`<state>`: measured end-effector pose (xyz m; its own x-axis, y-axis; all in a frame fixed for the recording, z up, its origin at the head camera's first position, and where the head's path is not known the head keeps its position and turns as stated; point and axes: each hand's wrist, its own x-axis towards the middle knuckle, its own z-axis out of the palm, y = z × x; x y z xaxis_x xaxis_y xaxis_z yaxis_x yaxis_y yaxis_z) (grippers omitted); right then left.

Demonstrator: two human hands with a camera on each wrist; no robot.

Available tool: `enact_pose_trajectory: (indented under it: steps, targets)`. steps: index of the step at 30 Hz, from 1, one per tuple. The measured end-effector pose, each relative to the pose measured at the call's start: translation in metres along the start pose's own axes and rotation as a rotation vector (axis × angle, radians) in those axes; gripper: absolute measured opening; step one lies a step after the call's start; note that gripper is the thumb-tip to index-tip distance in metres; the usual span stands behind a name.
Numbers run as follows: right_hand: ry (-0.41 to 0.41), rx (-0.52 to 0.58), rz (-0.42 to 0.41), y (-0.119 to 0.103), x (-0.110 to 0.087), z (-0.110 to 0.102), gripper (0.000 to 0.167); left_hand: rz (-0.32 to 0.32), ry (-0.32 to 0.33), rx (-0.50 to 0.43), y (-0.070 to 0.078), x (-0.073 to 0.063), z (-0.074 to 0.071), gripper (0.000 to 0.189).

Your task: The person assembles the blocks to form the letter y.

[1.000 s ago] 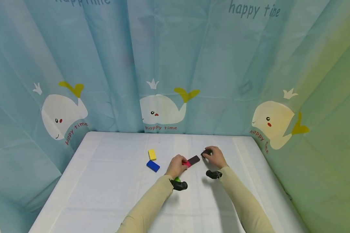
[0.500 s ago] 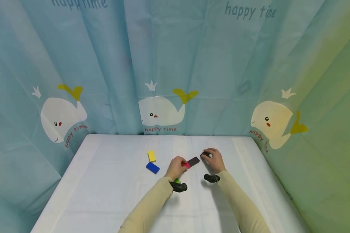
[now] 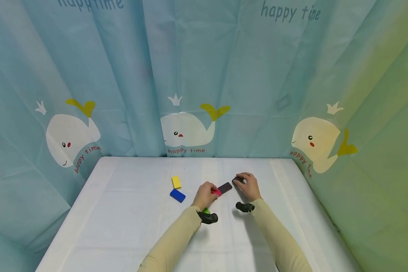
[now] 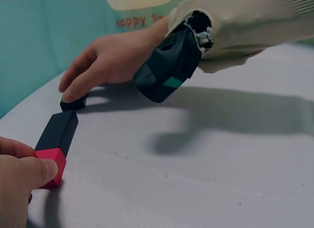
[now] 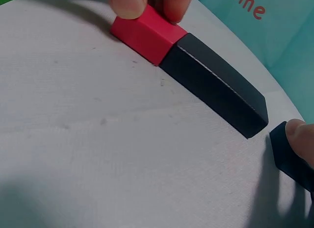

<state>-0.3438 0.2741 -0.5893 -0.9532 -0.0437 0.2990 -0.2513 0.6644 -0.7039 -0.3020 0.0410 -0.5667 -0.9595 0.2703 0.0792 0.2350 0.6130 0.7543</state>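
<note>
My left hand pinches a red block between thumb and fingers on the white tabletop. A black block lies end to end against the red one, the two in one slanting line. Beyond its far end, my right hand grips a second black block, partly hidden by the fingers. A narrow gap separates the two black blocks in the right wrist view. In the left wrist view the right thumb and fingers come down over the second black block.
A yellow block and a blue block lie left of my left hand, close together. Under the left wrist, a green block shows partly. A blue curtain with whale prints stands behind the table.
My right hand has come slightly left with its black block, closer to the other black block. The left hand keeps its grip on the red block. The head view has shifted a little.
</note>
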Motion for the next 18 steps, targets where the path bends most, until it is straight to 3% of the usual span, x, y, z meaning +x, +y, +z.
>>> enact_pose_trajectory:
  steps: [7,18]
  targets:
    - [0.031,-0.005,-0.02,-0.0033,-0.0024,0.0062,0.038,0.004,0.004,-0.003,0.0019,0.0006,-0.0012,0.015]
    - [0.036,-0.025,0.023,-0.0047,-0.0058,0.0101,0.04,0.015,0.008,0.007,0.0021,0.0003,-0.0002,0.016]
